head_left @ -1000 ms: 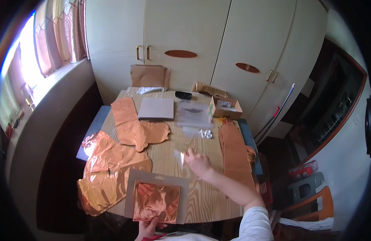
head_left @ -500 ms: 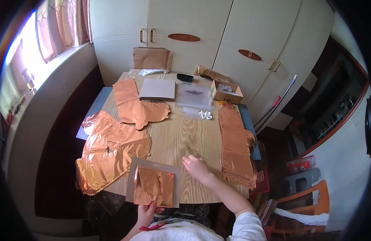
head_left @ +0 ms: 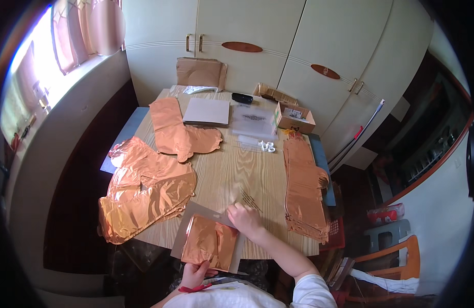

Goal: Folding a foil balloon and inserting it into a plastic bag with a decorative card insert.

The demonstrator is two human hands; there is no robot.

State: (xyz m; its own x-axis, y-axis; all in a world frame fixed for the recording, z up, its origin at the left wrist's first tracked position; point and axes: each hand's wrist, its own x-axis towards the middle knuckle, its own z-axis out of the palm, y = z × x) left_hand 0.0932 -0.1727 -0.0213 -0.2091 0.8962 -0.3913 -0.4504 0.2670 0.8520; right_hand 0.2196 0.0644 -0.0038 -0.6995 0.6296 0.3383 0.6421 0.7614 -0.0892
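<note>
White shirt [head_left: 313, 292] (short-sleeved, apparently)

We see pale cabinets [head_left: 242, 23] stretching beyond the far edge of the wooden table [head_left: 269, 187]. Bright daylight enters by the window [head_left: 35, 49] past its left edge, beside pink curtains [head_left: 67, 43]. Off its near right corner we find a grey stool [head_left: 375, 231] and an orange-framed chair [head_left: 413, 257].

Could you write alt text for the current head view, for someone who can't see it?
A person's left hand holds a grey card bearing folded copper-coloured foil; the right hand, near the card's edge, seems to pinch clear film. On the wooden table, flat foil shapes lie at left, a foil stack at right, and an open box toward the back.
</note>
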